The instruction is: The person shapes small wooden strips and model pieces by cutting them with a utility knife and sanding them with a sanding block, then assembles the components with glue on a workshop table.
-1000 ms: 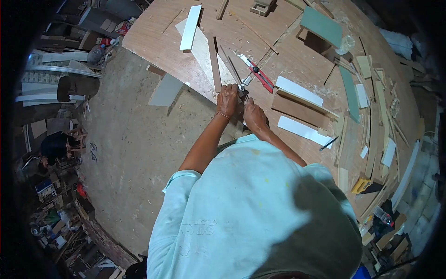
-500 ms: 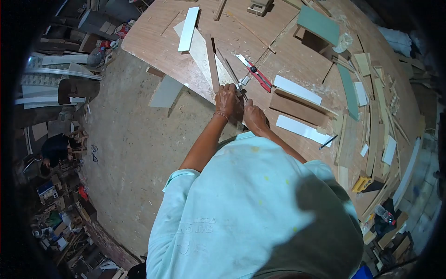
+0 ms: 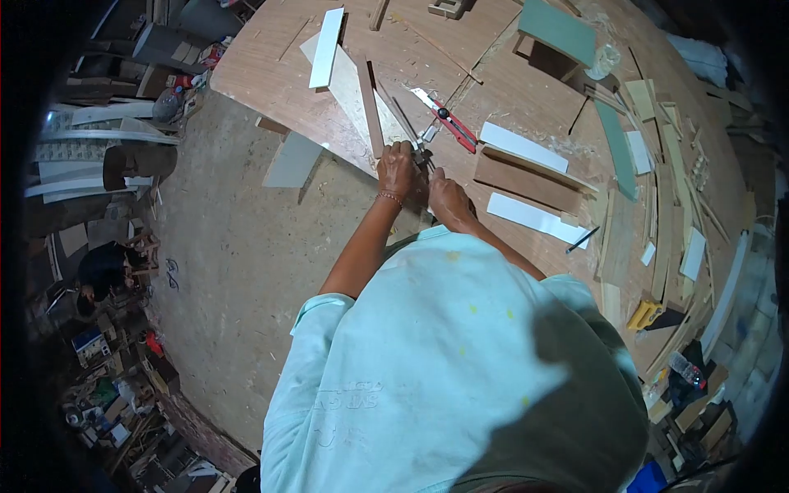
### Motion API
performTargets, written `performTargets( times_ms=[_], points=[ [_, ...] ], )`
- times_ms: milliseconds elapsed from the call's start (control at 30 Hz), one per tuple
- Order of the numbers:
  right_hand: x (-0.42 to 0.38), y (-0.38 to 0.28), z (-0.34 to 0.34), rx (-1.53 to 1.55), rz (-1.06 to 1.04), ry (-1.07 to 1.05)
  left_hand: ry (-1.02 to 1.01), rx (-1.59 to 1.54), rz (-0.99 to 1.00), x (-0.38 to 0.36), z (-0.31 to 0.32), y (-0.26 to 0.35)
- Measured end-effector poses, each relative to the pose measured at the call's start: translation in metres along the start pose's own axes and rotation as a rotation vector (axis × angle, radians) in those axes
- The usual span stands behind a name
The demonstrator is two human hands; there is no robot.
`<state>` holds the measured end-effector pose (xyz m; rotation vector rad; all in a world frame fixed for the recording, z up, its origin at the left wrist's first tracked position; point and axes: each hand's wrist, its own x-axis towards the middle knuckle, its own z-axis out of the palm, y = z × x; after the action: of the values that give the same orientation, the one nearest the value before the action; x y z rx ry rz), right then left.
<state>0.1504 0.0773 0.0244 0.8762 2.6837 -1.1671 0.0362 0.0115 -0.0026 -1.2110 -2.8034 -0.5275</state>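
At the table's near edge, my left hand point(image 3: 396, 171) is closed, fingers curled down beside a narrow brown wooden strip point(image 3: 371, 111) and a metal tool with a long thin bar point(image 3: 397, 108). Whether it grips the strip or the tool is hidden. My right hand point(image 3: 449, 200) is closed just right of it, by the tool's dark lower end; what its fingers hold cannot be made out. Beyond the hands lies a red utility knife point(image 3: 454, 130), blade extended. A pale angled board point(image 3: 348, 105) lies under the strip, with a white strip point(image 3: 327, 49) across its far end.
On the wooden table point(image 3: 279, 86), a brown channel-shaped piece point(image 3: 526, 182) lies to the right between white strips, with a pen point(image 3: 582, 239) nearby. A green-topped box point(image 3: 557, 37) stands farther back. Wood strips and a yellow-handled saw point(image 3: 645, 314) line the right side. A person point(image 3: 107, 267) sits far left.
The whole view has shifted slightly, with the table things appearing a little higher and to the left. Both hands stay close together in the same place at the table edge.
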Motion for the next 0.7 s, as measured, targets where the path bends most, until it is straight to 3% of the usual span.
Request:
performTargets(
  times_ms=[167,500,700],
  points=[
    [0.041,-0.011,0.01,0.007,0.005,0.077,0.001,-0.011,0.01,-0.001,0.001,-0.001],
    [-0.004,0.012,0.009,0.065,-0.005,0.026,0.03,-0.007,-0.006,0.001,-0.005,0.002],
    [0.032,-0.001,0.008,0.021,-0.005,0.05,0.074,-0.024,0.066,0.001,0.003,-0.001]
  ],
)
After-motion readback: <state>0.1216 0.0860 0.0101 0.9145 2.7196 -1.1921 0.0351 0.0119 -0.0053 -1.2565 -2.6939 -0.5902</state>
